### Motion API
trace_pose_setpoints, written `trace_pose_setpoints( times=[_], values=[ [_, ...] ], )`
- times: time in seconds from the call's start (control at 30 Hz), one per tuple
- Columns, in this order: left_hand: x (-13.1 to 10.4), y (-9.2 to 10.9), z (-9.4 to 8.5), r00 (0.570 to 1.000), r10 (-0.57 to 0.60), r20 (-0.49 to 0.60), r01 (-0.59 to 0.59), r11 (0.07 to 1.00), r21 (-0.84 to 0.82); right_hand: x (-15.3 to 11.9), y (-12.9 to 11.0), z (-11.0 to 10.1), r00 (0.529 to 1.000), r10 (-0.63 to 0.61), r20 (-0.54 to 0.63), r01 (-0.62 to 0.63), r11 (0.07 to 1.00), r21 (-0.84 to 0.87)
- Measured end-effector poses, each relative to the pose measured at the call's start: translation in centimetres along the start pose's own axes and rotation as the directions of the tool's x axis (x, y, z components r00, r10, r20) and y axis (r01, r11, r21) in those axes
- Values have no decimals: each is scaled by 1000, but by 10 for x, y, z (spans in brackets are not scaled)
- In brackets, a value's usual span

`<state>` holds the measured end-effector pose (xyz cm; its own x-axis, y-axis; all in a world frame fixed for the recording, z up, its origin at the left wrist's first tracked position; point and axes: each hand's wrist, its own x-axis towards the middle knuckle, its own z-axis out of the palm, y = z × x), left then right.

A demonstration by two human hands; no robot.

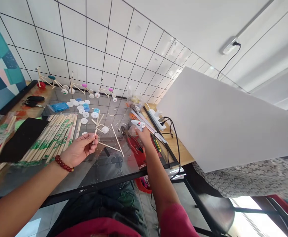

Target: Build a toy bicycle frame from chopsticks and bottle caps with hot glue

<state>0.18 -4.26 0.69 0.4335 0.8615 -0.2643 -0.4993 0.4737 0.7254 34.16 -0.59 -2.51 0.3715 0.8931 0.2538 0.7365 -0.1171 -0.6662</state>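
Pinched in the fingers of my left hand (pixel 86 146) is a short wooden stick (pixel 95 134), held upright over the glass tabletop. Just beyond it lies a small frame of joined sticks (pixel 98 124) beside a white bottle cap (pixel 105 130). My right hand (pixel 143 132) is closed around a white glue gun (pixel 138 123) at the right side of the table. Several loose sticks (pixel 117 140) lie between my hands. Red-handled pliers (pixel 132 140) rest just left of my right hand. White and blue caps (pixel 84 121) are spread behind my left hand.
Bundled chopsticks (pixel 52 138) and black sheet (pixel 24 138) lie left. Small stick models with caps (pixel 84 86) stand along the tiled wall. A power strip (pixel 156 119) with black cables sits right, near a large white board (pixel 222 121). The table's black edge (pixel 94 184) runs before me.
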Motion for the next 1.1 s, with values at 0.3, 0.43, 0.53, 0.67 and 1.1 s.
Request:
trace_pose_setpoints(
  times=[0.3,0.43,0.53,0.67,1.1],
  values=[
    [1,-2,-1,999,-28,-17,28,1000,4,-7,-2,-15,998,46,37,-45,999,-27],
    [2,-3,-3,1000,-19,-8,19,1000,12,-9,-5,-16,999,16,33,-15,1000,-21],
    [3,-3,-3,1000,-27,1,27,1000,14,-10,-8,-14,999,19,31,-17,999,-33],
    [4,-3,-4,1000,-24,8,24,1000,16,-12,-15,-21,999,36,34,-34,997,-64],
    [2,0,1,999,52,12,-53,997,62,-139,-122,-24,865,-242,439,373,896,-243]
  ],
)
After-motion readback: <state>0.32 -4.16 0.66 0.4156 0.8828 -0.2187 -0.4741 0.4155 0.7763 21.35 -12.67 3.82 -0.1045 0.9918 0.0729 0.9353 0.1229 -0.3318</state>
